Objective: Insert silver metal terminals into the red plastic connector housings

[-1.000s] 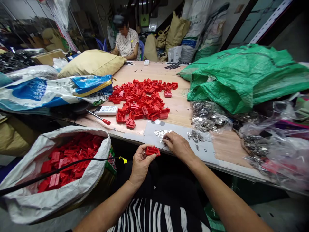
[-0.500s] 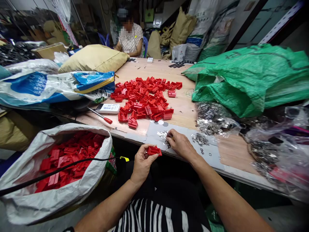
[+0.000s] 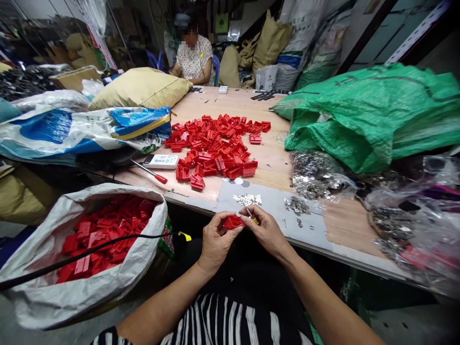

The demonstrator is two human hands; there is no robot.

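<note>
A red plastic part (image 3: 233, 222) is pinched in my left hand (image 3: 216, 239), just off the table's front edge. My right hand (image 3: 265, 230) is closed on a thin tool with a yellowish handle (image 3: 255, 220), its metal shaft pointing up and left. The right fingertips meet the right end of the red part; any small piece between them is too small to tell. Beyond my hands, small shiny metal pieces (image 3: 247, 199) lie on a grey sheet (image 3: 230, 194), with darker metal pieces (image 3: 296, 205) to their right.
A pile of red parts (image 3: 215, 148) covers the table's middle. An open white sack (image 3: 32, 239) of red parts stands at left, a black cable across it. A red-handled screwdriver (image 3: 160, 178) lies near a white box (image 3: 161, 161). Green sack (image 3: 359, 115) at right; a person (image 3: 196, 57) sits opposite.
My right hand has moved left and down from the shiny metal pieces to the red part. My left hand has shifted slightly right and up, still holding the part.
</note>
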